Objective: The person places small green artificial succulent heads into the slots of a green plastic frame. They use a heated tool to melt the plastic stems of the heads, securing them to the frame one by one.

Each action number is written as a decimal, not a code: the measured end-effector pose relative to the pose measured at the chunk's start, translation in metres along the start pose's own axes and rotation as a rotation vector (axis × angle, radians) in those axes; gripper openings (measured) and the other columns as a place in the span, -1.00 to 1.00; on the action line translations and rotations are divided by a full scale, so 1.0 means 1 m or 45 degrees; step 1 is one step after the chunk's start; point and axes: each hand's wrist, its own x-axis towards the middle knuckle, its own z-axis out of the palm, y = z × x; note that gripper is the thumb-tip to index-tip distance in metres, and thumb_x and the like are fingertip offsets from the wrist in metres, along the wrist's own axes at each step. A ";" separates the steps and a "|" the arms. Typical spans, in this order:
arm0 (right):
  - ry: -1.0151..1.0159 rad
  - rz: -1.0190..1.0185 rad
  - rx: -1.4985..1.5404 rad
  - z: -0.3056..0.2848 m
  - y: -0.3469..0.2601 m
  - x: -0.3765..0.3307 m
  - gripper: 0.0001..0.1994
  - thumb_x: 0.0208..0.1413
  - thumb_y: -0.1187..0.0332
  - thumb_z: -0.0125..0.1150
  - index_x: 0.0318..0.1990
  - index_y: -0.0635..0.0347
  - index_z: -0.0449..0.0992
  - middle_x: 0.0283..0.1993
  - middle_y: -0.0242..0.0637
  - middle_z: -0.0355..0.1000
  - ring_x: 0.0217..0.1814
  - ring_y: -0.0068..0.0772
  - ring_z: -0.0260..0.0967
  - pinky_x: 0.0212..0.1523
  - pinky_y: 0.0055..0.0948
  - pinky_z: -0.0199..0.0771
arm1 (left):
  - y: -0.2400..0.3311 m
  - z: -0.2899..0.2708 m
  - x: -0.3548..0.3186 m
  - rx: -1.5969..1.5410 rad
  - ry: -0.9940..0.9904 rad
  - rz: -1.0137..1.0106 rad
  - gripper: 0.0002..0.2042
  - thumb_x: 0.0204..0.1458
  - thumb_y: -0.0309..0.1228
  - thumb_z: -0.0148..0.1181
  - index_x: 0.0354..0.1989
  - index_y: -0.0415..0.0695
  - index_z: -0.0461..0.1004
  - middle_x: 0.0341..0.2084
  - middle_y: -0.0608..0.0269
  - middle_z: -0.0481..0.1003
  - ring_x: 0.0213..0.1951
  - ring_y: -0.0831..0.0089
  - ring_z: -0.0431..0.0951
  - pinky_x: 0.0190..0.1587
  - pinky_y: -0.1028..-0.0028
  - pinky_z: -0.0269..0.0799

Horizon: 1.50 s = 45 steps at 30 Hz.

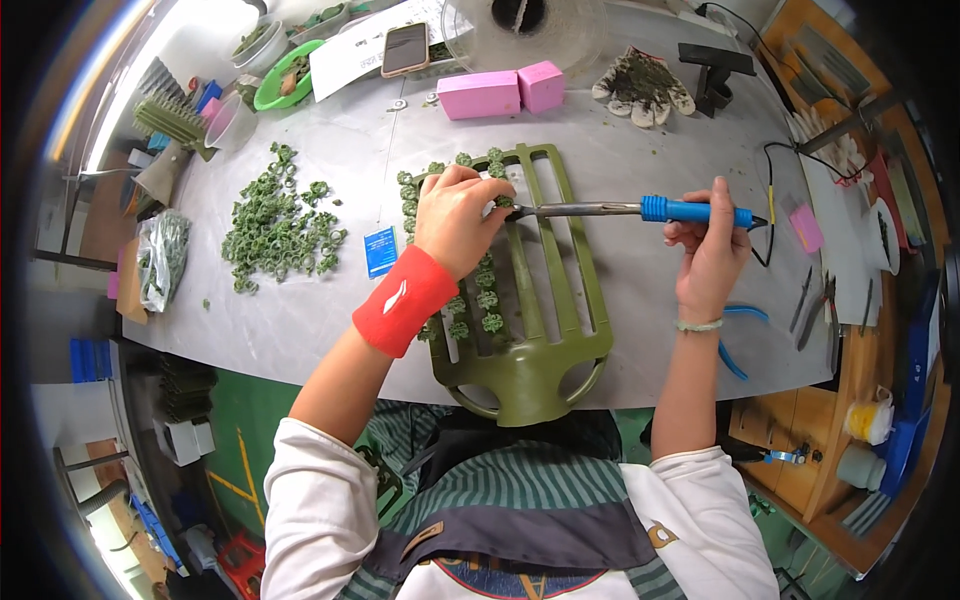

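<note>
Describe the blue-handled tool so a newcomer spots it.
On the grey table, find the green slotted frame. The tool reaches over it from the right hand, tip near the left hand. Unlike the curved blue handles nearby, it's straight, with a long metal shaft.

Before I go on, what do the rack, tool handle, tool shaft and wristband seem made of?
Rack: probably moulded plastic, satin olive; smooth, rounded, one-coloured bars.
Tool handle: likely plastic, smooth blue, with a ribbed collar.
Tool shaft: looks like bare metal, given its grey, shiny highlights.
Wristband: perhaps terry cloth; matte red, soft-edged.
</note>
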 end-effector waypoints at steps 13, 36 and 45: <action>0.106 -0.023 -0.060 -0.015 -0.026 0.004 -0.63 0.14 0.12 0.20 -0.54 0.24 0.47 -0.59 -0.32 0.42 -0.74 -0.56 0.28 -0.72 -0.62 0.21 | -0.018 -0.012 0.000 -0.186 0.051 0.186 -0.76 -0.05 -0.31 0.31 -0.20 -0.05 0.56 -0.33 0.28 0.55 -0.19 0.25 0.48 -0.05 0.33 0.34; 0.068 -0.044 -0.043 -0.019 -0.036 -0.002 -0.63 0.14 0.09 0.20 -0.52 0.22 0.48 -0.60 -0.36 0.43 -0.74 -0.60 0.30 -0.70 -0.69 0.23 | -0.142 -0.077 -0.068 -0.207 0.015 -1.055 -0.73 0.00 -0.32 0.29 -0.22 -0.24 0.51 -0.53 0.20 0.54 -0.49 0.44 0.56 -0.37 0.43 0.47; 0.076 -0.041 -0.041 -0.016 -0.038 -0.006 -0.64 0.14 0.10 0.20 -0.52 0.20 0.49 -0.62 -0.34 0.43 -0.73 -0.60 0.32 -0.71 -0.68 0.26 | -0.106 -0.078 -0.063 -0.430 0.133 -0.741 -0.77 -0.09 -0.50 0.34 -0.21 -0.12 0.54 -0.53 0.25 0.55 -0.51 0.56 0.54 -0.40 0.53 0.48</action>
